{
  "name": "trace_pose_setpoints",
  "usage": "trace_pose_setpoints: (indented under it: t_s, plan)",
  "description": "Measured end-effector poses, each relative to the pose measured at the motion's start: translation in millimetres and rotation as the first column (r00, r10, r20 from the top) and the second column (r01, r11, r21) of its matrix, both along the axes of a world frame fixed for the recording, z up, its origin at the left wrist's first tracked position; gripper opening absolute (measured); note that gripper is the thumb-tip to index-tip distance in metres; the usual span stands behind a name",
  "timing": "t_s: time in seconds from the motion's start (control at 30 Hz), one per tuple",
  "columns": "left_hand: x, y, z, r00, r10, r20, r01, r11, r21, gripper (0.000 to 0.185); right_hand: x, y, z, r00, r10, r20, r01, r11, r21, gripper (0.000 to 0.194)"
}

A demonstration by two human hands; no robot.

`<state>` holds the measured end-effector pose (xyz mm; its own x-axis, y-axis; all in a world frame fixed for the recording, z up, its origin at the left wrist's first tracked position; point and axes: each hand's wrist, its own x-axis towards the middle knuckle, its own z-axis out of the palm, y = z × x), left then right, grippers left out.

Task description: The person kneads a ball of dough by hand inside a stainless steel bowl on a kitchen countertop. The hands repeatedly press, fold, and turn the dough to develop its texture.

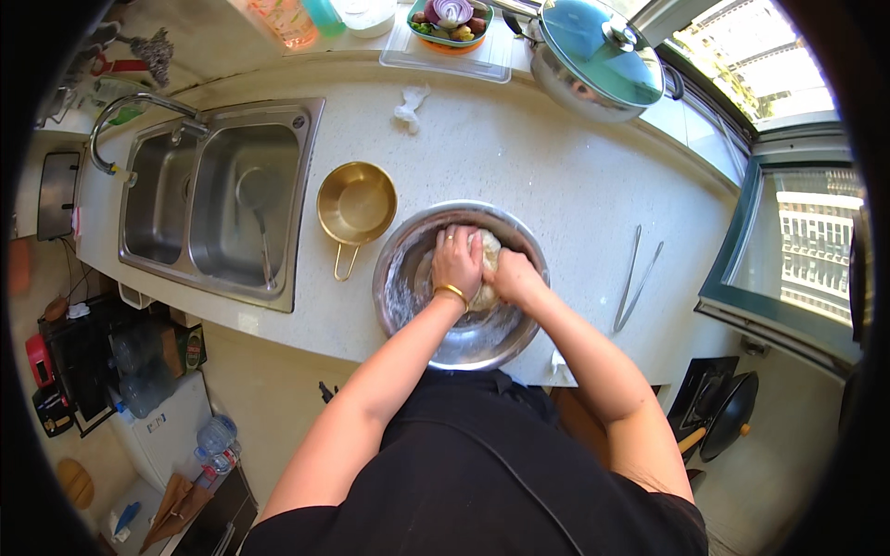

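A large stainless steel bowl (462, 358) stands near the front edge of the counter, its inner wall smeared with flour. Inside it lies a lump of pale dough (488, 251). My left hand (457, 263), with a ring and a gold bangle at the wrist, lies over the dough's left side, fingers stretched out. Against the dough's right side presses my right hand (513, 276), its fingers curled in and partly hidden. A gold-coloured metal pan (357, 201) with a wire handle sits left of the bowl.
Left of the pan is a double-basin steel sink (302, 208) with a ladle in it. Metal tongs (633, 285) lie to the right. Crumpled tissue (412, 108) is behind the bowl. A lidded pot (598, 52) and a container of vegetables (450, 46) stand at the back.
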<state>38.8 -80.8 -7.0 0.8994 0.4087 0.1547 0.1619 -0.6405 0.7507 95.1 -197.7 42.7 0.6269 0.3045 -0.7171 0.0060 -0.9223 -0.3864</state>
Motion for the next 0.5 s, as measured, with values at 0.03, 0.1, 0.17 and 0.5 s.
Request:
trace_pose_setpoints:
  t_s: [0.03,0.1,0.17,0.5]
  plan:
    - [-1,0,4,1.0,0.01,-0.004,-0.01,1.0,-0.017,0.017,0,0,3,1.0,0.007,-0.002,-0.007,1.0,0.002,0.053]
    - [-2,0,7,0.999,0.044,0.01,-0.044,0.998,-0.046,0.012,-4,1,1,0.996,0.033,0.082,-0.035,0.999,0.028,0.05]
    - [-3,0,5,0.997,0.07,0.022,-0.069,0.996,-0.057,0.011,-4,3,0,0.995,0.057,0.083,-0.06,0.997,0.045,0.045]
    - [4,6,11,0.989,0.027,0.144,-0.005,0.988,-0.157,0.014,-7,-10,-23,0.966,0.038,0.256,-0.098,0.969,0.225,0.054]
